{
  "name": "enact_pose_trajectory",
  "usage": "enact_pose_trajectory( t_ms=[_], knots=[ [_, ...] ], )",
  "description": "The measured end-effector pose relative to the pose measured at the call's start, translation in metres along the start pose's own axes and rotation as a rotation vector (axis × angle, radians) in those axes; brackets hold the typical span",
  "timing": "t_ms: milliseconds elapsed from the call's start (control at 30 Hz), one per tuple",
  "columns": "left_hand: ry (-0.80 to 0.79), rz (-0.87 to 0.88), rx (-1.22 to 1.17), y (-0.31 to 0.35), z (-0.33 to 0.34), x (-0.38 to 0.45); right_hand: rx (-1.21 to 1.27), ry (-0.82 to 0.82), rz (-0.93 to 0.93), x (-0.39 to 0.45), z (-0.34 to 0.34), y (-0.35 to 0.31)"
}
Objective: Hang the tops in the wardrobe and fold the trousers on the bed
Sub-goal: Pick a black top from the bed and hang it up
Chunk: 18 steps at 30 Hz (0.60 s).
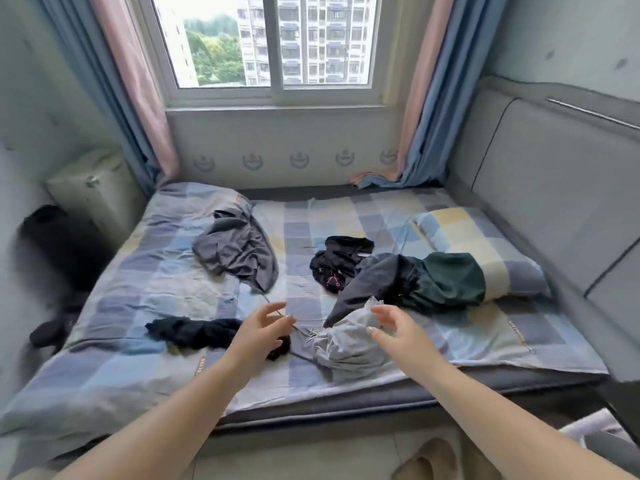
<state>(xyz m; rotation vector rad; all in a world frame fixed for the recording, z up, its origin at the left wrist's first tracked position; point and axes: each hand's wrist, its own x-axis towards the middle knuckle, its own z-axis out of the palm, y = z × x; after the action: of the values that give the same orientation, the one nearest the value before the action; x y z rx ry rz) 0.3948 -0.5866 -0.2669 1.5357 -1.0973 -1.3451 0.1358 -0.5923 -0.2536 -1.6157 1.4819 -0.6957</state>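
Several crumpled garments lie on the checked bed [145, 278]. A light grey garment [346, 344] sits near the front edge, between my hands. My left hand [259, 332] hovers open just left of it, over a dark navy garment [194, 332]. My right hand [394, 327] is open, fingers spread, touching the light grey garment's upper right side. Farther back lie a dark grey garment [239, 252], a black garment [337, 265], and a dark grey and green garment [426, 282]. The wardrobe is out of view.
A checked pillow [485, 244] lies at the right by the grey padded headboard [540, 188]. A window with pink and blue curtains is behind the bed. A white box [93, 188] and black things [59, 251] stand at the left. Slippers [429, 462] are on the floor.
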Motion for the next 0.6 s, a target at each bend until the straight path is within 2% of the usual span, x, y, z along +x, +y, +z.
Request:
enact_pose_trajectory(
  t_ms=[133, 300, 600],
  knots=[
    [0.005, -0.013, -0.010, -0.005, -0.038, 0.048, -0.024, -0.017, 0.015, 0.056, 0.037, -0.014],
    [-0.046, -0.065, 0.008, -0.006, -0.072, 0.119, -0.009, -0.022, 0.136, 0.122, 0.071, -0.017],
    [-0.156, -0.156, 0.115, -0.017, -0.056, 0.237, -0.009, 0.016, 0.317, 0.220, 0.080, 0.025]
  ],
)
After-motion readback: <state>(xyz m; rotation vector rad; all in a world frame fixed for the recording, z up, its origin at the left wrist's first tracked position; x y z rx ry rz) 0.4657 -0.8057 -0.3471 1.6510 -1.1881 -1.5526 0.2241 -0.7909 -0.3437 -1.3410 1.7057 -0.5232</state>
